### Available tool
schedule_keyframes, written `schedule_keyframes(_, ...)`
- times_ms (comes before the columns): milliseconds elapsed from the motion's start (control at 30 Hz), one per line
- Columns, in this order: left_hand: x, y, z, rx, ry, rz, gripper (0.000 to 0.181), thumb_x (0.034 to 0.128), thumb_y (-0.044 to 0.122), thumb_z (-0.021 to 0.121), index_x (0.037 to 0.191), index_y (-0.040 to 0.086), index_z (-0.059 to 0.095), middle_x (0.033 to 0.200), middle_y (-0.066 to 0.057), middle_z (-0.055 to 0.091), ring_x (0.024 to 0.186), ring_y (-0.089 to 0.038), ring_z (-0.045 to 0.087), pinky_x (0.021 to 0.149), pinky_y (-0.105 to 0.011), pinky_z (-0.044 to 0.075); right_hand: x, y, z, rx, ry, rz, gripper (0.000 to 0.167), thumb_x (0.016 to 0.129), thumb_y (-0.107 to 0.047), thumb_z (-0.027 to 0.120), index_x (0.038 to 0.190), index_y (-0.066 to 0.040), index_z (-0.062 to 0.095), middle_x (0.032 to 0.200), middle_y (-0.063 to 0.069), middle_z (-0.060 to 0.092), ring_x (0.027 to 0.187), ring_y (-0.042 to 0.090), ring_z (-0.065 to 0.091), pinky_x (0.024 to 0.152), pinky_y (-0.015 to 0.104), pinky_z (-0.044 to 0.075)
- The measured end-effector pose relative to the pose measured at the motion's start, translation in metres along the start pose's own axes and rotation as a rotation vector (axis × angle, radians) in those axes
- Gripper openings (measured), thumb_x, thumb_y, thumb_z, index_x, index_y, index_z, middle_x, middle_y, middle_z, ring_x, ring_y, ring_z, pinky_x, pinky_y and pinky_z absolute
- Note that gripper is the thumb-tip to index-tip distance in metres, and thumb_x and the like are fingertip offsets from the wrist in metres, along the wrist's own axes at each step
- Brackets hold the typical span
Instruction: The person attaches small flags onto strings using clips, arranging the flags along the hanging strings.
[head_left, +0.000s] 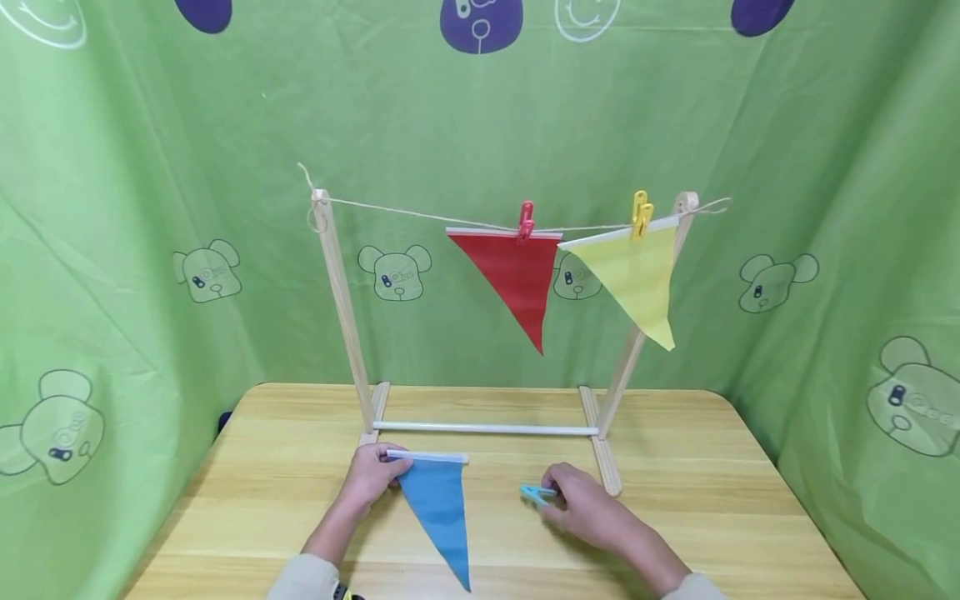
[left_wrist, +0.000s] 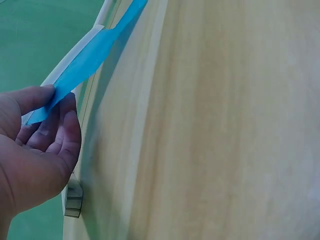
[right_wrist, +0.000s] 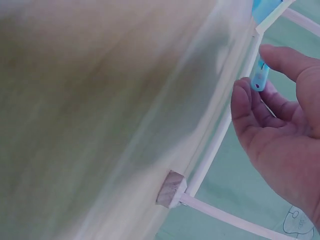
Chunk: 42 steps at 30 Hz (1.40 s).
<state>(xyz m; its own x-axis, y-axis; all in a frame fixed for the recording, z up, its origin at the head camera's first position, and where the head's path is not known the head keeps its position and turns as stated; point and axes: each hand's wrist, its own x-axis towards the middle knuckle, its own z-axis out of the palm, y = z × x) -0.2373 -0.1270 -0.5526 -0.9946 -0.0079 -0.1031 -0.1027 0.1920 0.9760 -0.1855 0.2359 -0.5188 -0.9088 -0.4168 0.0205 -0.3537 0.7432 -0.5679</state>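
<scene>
A blue triangular pennant with a white top strip hangs from my left hand, which pinches its upper left corner between thumb and fingers. The left wrist view shows that grip on the pennant closely. To the right, my right hand holds a light blue clothespin by one end. In the right wrist view the clothespin sits between thumb and fingertips. Behind the hands, a red pennant and a yellow pennant hang from a string.
A red clothespin and a yellow clothespin clamp the hung pennants. Two wooden posts hold the string, joined low down by a white rod. The stand is on a wooden table; a green printed curtain surrounds it.
</scene>
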Motion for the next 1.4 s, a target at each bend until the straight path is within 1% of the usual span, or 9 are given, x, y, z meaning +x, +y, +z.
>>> schedule_keyframes(167,0.001,0.005,0.000,-0.045,0.011,0.004,0.015,0.0906,0.000,0.074,0.103,-0.008,0.075,0.083,-0.014,0.074,0.066,-0.014,0.062,0.054,-0.023,0.053,0.004,-0.004,-0.006,-0.036,0.072,0.004,0.021,0.090,-0.014,0.079,0.102,-0.012,0.063,0.094,-0.007,0.057,0.081,0.006,0.052,0.069,0.019,0.052)
schedule_keyframes(333,0.003,0.008,0.000,-0.057,0.031,0.010,0.014,0.0917,0.000,0.074,0.104,-0.007,0.076,0.081,-0.008,0.073,0.065,-0.012,0.061,0.055,-0.023,0.053,0.008,-0.008,-0.014,-0.040,0.129,-0.004,0.021,0.088,-0.012,0.080,0.103,-0.011,0.064,0.092,-0.006,0.057,0.081,0.006,0.052,0.070,0.019,0.053)
schedule_keyframes(500,0.000,0.014,0.000,-0.072,0.041,0.016,0.015,0.0922,0.001,0.074,0.105,-0.006,0.076,0.080,-0.004,0.069,0.066,-0.012,0.058,0.056,-0.025,0.053,0.010,-0.012,-0.024,-0.039,0.156,-0.018,0.022,0.088,-0.011,0.080,0.102,-0.010,0.064,0.092,-0.003,0.058,0.081,0.007,0.052,0.070,0.020,0.053)
schedule_keyframes(633,-0.002,0.017,-0.001,-0.079,0.046,0.012,0.017,0.0927,0.004,0.074,0.106,-0.007,0.075,0.078,-0.003,0.064,0.067,-0.013,0.058,0.059,-0.027,0.055,0.012,-0.017,-0.028,-0.023,0.163,-0.001,0.022,0.088,-0.011,0.080,0.104,-0.008,0.065,0.093,0.000,0.059,0.082,0.009,0.053,0.070,0.020,0.053)
schedule_keyframes(833,-0.003,0.022,-0.001,-0.111,0.059,0.029,0.017,0.0950,0.005,0.072,0.103,-0.009,0.073,0.079,-0.004,0.062,0.070,-0.014,0.059,0.062,-0.028,0.057,0.015,-0.023,-0.033,0.007,0.191,0.015,0.024,0.087,-0.009,0.080,0.106,-0.007,0.066,0.094,-0.003,0.057,0.084,0.012,0.054,0.072,0.023,0.055)
schedule_keyframes(967,-0.002,0.026,-0.002,-0.137,0.088,0.052,0.017,0.0950,0.005,0.073,0.103,-0.010,0.073,0.082,-0.005,0.065,0.074,-0.013,0.061,0.066,-0.026,0.059,0.016,-0.027,-0.036,0.008,0.221,0.002,0.024,0.087,-0.008,0.080,0.106,-0.007,0.066,0.093,-0.004,0.057,0.084,0.011,0.054,0.071,0.021,0.054)
schedule_keyframes(1133,-0.003,0.033,-0.002,-0.166,0.109,0.085,0.019,0.0940,0.004,0.074,0.105,-0.012,0.073,0.082,-0.007,0.070,0.073,-0.012,0.064,0.067,-0.024,0.060,0.017,-0.031,-0.041,0.011,0.268,-0.032,0.026,0.085,-0.005,0.080,0.107,-0.007,0.067,0.098,0.000,0.062,0.087,0.014,0.061,0.075,0.023,0.058)
schedule_keyframes(1233,-0.003,0.037,-0.003,-0.201,0.113,0.081,0.020,0.0931,0.002,0.074,0.106,-0.012,0.073,0.083,-0.007,0.073,0.072,-0.012,0.067,0.068,-0.024,0.061,0.018,-0.033,-0.045,0.020,0.287,-0.051,0.026,0.085,-0.004,0.080,0.107,-0.007,0.067,0.099,0.000,0.063,0.089,0.017,0.065,0.078,0.028,0.061)
schedule_keyframes(1400,-0.002,0.043,-0.004,-0.192,0.143,0.087,0.019,0.0919,0.004,0.076,0.104,-0.011,0.074,0.079,-0.004,0.071,0.070,-0.011,0.066,0.068,-0.024,0.060,0.019,-0.038,-0.052,0.045,0.313,-0.076,0.025,0.085,-0.002,0.080,0.107,-0.007,0.067,0.097,0.000,0.063,0.088,0.016,0.063,0.078,0.026,0.059)
